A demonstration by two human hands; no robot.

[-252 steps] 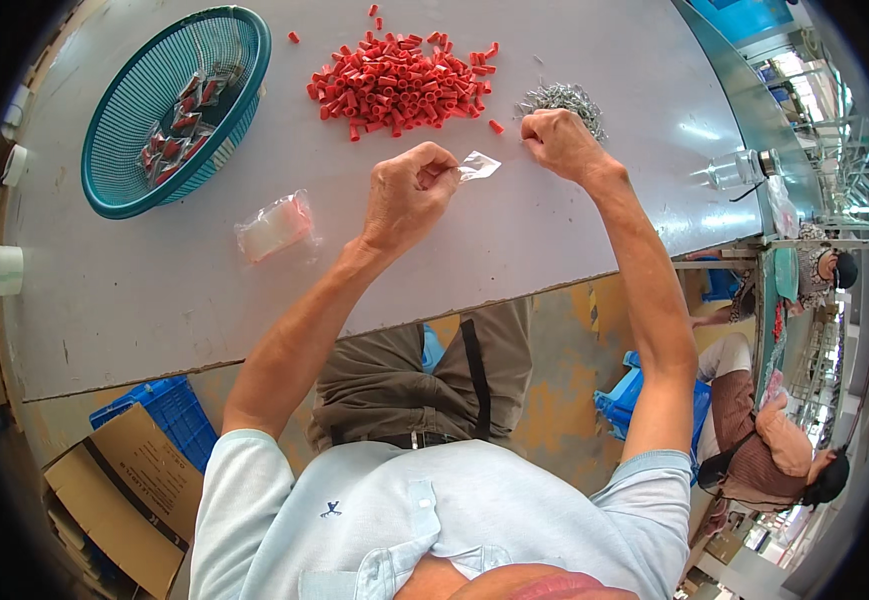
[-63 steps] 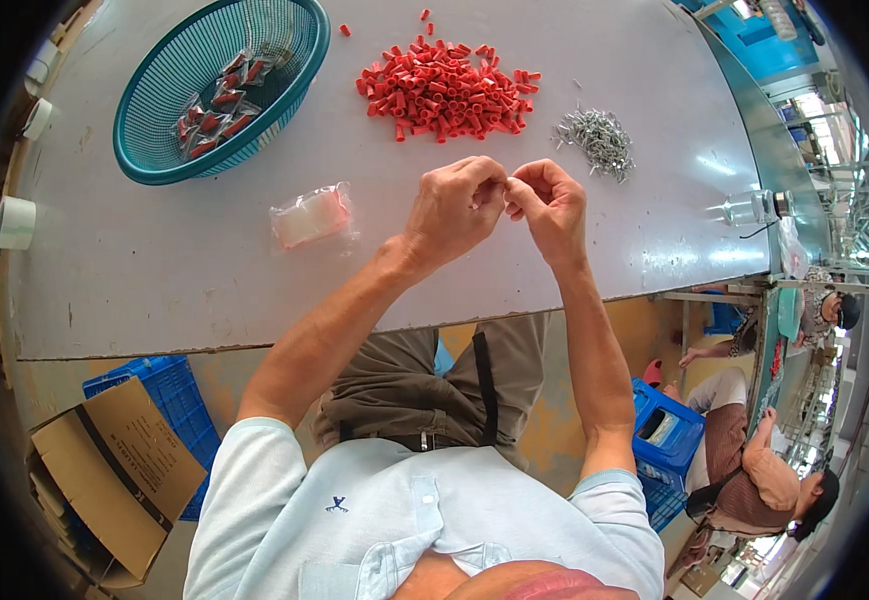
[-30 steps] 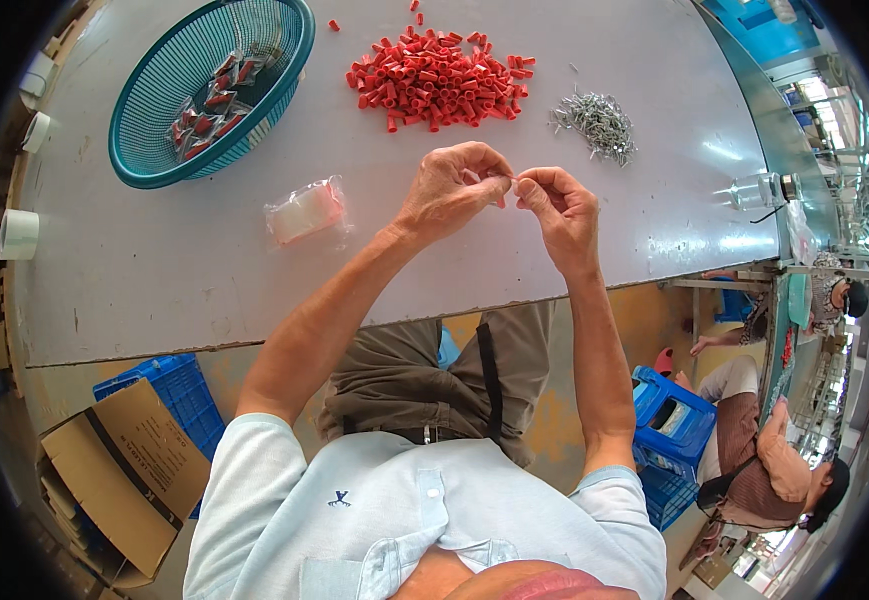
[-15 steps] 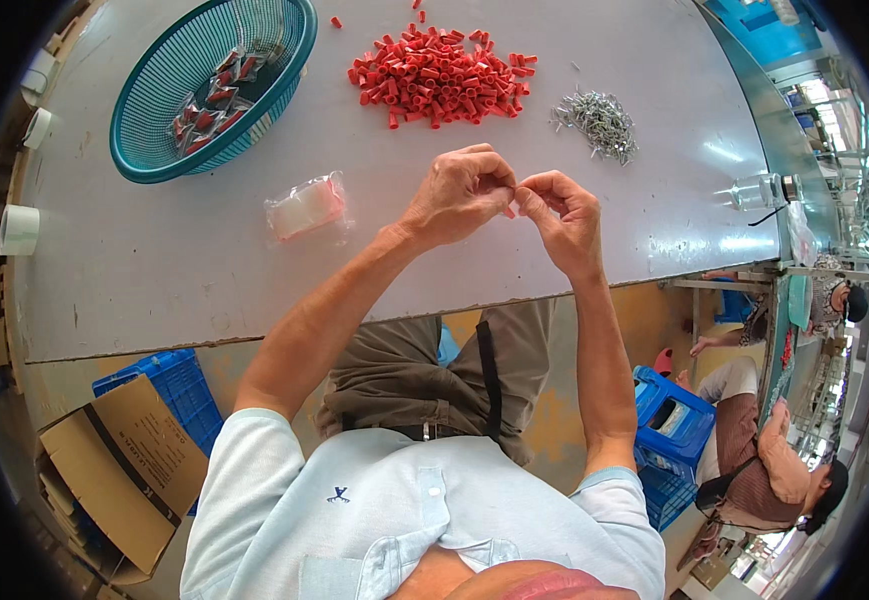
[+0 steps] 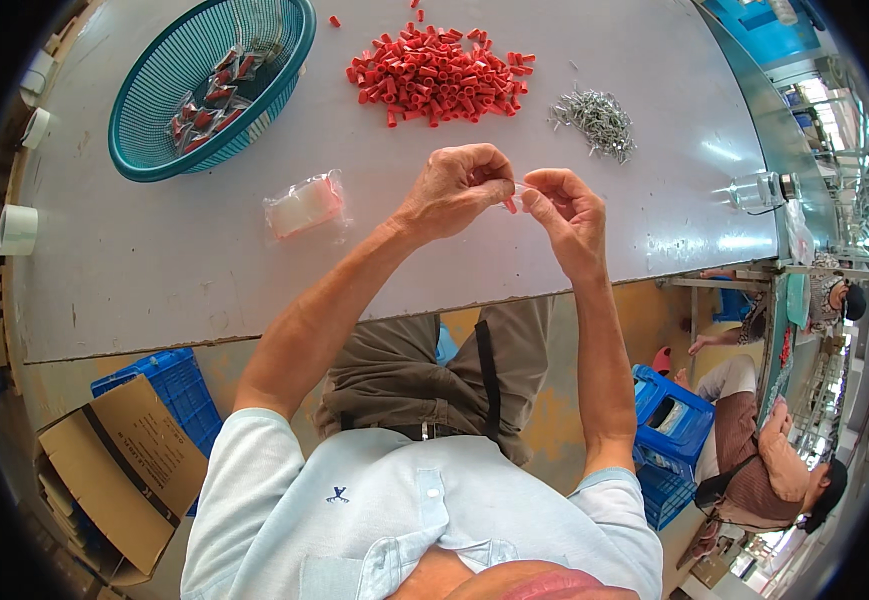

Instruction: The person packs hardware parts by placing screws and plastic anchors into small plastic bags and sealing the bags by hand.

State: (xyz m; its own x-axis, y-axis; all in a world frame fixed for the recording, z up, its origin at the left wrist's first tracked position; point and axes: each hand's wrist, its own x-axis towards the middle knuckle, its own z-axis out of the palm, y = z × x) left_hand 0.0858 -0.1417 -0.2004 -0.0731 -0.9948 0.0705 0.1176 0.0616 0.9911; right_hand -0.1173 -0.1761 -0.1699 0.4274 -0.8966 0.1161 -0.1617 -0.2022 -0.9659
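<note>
My left hand [image 5: 459, 192] and my right hand [image 5: 569, 218] meet above the table near its front edge, fingertips pinched. Between them is a small clear plastic bag [image 5: 520, 189] with red showing at its lower part; fingers hide most of it. Beyond my hands lies a heap of red plastic sleeves [image 5: 439, 78]. A smaller heap of silver screws [image 5: 594, 124] is to its right. Left of my hands rests a packet of clear bags with red edging [image 5: 304, 207]. At the far left a teal plastic basket [image 5: 134, 150] holds several small filled bags [image 5: 216, 100].
The grey table [image 5: 184, 290] spans the view. Tape rolls [image 5: 18, 230] sit at its left edge, a glass jar [image 5: 754, 190] at its right. Below are a cardboard box [image 5: 124, 470] and blue crates [image 5: 169, 390]. Another person [image 5: 769, 460] sits at right beside a blue stool [image 5: 672, 415].
My fingertips have drawn slightly apart, the right hand shifting a little to the right. More of the clear bag shows between them.
</note>
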